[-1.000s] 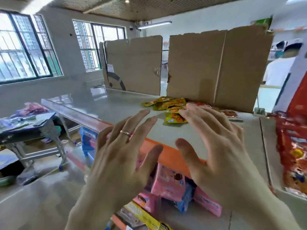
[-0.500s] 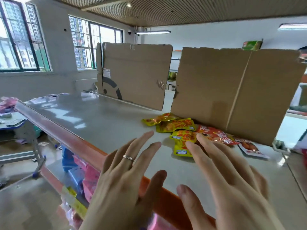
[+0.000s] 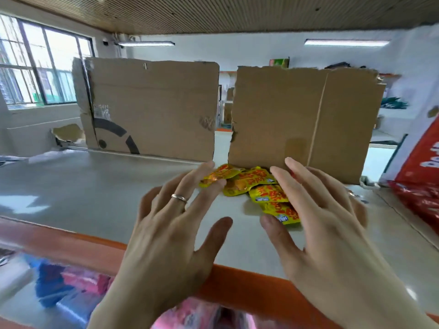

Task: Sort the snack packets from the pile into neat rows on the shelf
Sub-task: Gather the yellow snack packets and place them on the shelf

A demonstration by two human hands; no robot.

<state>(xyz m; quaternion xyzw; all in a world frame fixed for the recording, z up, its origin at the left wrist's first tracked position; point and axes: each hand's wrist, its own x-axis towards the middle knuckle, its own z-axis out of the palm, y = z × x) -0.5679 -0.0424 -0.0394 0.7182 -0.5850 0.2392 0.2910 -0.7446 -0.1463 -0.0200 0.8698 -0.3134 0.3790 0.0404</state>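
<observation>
Now | left hand (image 3: 166, 238): fingers (image 3: 190, 186) spread, empty | right hand (image 3: 332, 245): same, above snack packets (image 3: 268, 193)

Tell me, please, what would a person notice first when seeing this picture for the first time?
Two open hands fill the foreground, the left hand and the right hand, fingers spread above the grey shelf. Near their fingertips lies a small pile of yellow snack packets, the brightest thing in view. Behind the pile, the left cardboard sheet and the right cardboard sheet stand upright at the back of the shelf.
</observation>
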